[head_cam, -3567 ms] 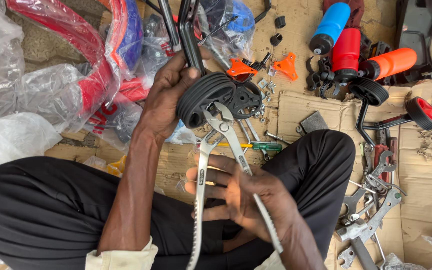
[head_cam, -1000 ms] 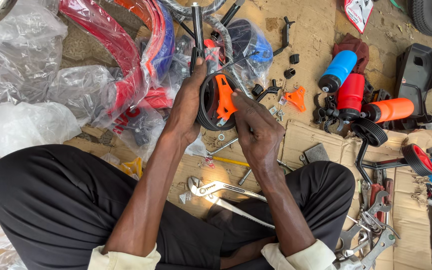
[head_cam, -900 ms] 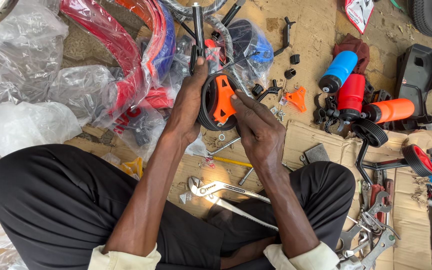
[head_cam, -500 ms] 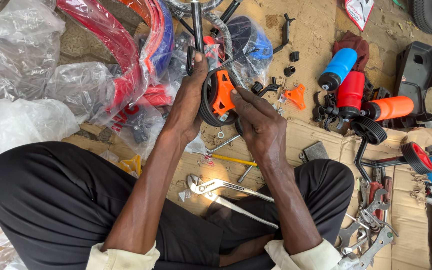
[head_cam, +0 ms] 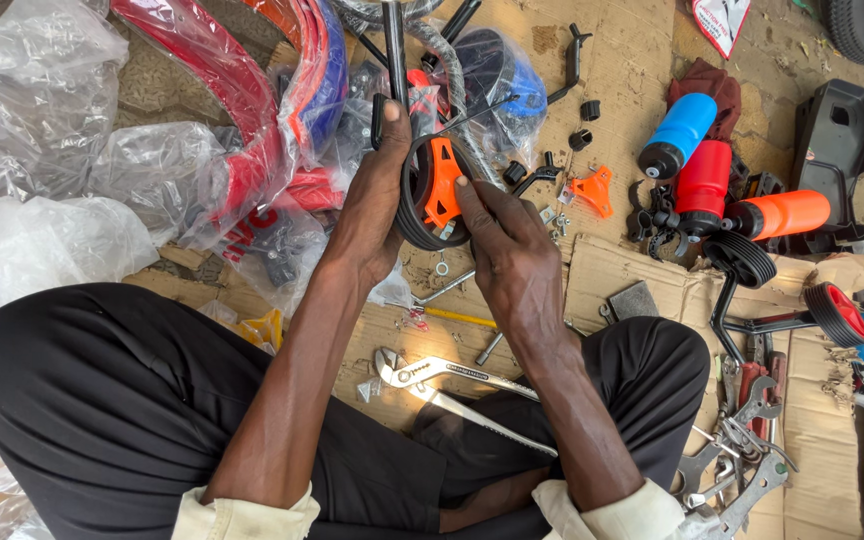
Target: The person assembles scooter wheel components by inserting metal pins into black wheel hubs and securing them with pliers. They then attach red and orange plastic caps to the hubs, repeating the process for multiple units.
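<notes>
From the head camera, little has changed in the last half second: both hands stay on the small wheel (head_cam: 432, 195), which has sat in the same place above the lap since about a second ago. Well before that, the right hand held the pliers (head_cam: 452, 385) against a black wheel; now the pliers lie loose on the cardboard (head_cam: 642, 275) between the knees.

The left hand (head_cam: 372, 205) is closed around the wheel's left rim, thumb up along a black rod (head_cam: 395, 45) that rises above it. The right hand (head_cam: 512, 250) presses its fingertips (head_cam: 464, 186) on the orange hub, fingers bent, not wrapped round anything.

The wheel has a black ribbed tyre and an orange plastic centre, and is held upright, edge partly toward the camera, in front of plastic-wrapped red and blue bike parts (head_cam: 282, 110).

To the right stand a blue bottle (head_cam: 682, 135), a red bottle (head_cam: 704, 185) and an orange bottle (head_cam: 777, 213), with an orange bracket (head_cam: 592, 190) lying near them. Spanners (head_cam: 742, 470) are heaped by the right knee.
</notes>
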